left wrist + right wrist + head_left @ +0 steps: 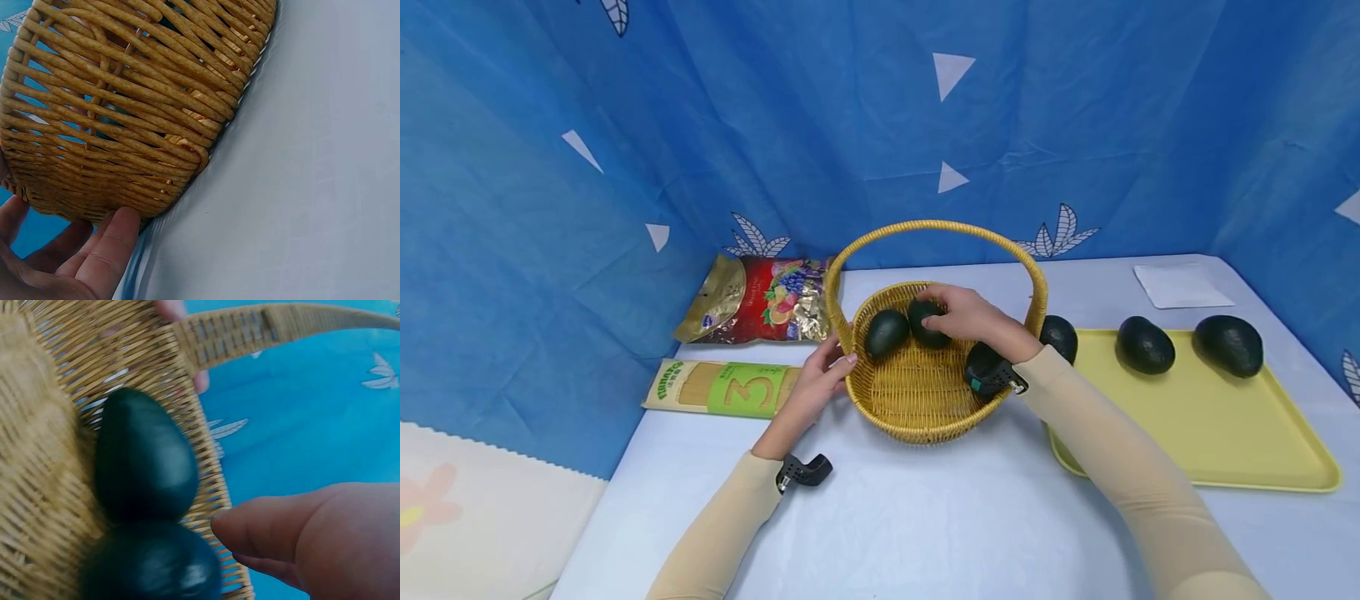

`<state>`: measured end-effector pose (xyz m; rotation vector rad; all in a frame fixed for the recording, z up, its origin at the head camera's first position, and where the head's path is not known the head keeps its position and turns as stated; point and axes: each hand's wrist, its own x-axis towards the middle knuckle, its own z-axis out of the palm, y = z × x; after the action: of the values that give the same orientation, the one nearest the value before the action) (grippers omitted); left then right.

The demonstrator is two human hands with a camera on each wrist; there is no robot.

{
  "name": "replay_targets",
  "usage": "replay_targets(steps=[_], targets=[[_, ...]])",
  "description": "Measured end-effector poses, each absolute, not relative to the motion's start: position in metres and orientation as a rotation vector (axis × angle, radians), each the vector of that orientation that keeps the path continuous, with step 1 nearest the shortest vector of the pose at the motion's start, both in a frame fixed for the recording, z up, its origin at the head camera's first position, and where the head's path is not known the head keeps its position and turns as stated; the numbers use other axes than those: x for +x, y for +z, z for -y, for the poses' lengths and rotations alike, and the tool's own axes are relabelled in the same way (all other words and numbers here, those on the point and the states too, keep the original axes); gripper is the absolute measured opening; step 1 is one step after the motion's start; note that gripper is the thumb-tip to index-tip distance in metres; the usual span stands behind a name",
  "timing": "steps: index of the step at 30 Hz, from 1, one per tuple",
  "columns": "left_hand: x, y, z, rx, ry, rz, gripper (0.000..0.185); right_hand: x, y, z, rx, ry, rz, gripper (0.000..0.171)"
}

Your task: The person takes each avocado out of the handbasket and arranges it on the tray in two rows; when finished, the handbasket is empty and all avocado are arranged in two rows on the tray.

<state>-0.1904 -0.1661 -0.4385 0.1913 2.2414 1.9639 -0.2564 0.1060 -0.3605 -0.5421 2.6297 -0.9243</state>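
A yellow wicker basket (925, 400) with a tall hoop handle (934, 225) stands on the table, and two dark green avocados (886, 334) lie side by side against its far left wall. My left hand (818, 379) holds the basket's left side by the foot of the handle; the left wrist view has its fingers (112, 253) against the woven outside. My right hand (967, 315) reaches inside, over the right-hand avocado (929, 327). In the right wrist view its thumb (269, 525) is straight, beside that avocado (153, 562).
On the right, a yellow tray (1210, 433) bears three avocados (1145, 346) along its far side. A white packet (1182, 286) lies behind it. To the left are a red and gold snack bag (760, 304) and a noodle pack (722, 388). Blue cloth (880, 125) hangs behind.
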Motion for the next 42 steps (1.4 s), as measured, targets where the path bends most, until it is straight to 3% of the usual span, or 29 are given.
replay_targets(steps=[14, 23, 42], targets=[[-0.190, -0.439, 0.167, 0.182, 1.974, -2.234, 0.062, -0.255, -0.369, -0.101, -0.527, -0.849, -2.649, 0.053], [-0.189, -0.437, 0.167, 0.187, 1.948, -2.253, 0.063, -0.256, -0.373, -0.102, -0.579, -0.871, -2.664, 0.045], [-0.190, -0.439, 0.165, 0.186, 1.961, -2.243, 0.063, -0.254, -0.369, -0.104, -0.675, -0.775, -2.595, 0.050]])
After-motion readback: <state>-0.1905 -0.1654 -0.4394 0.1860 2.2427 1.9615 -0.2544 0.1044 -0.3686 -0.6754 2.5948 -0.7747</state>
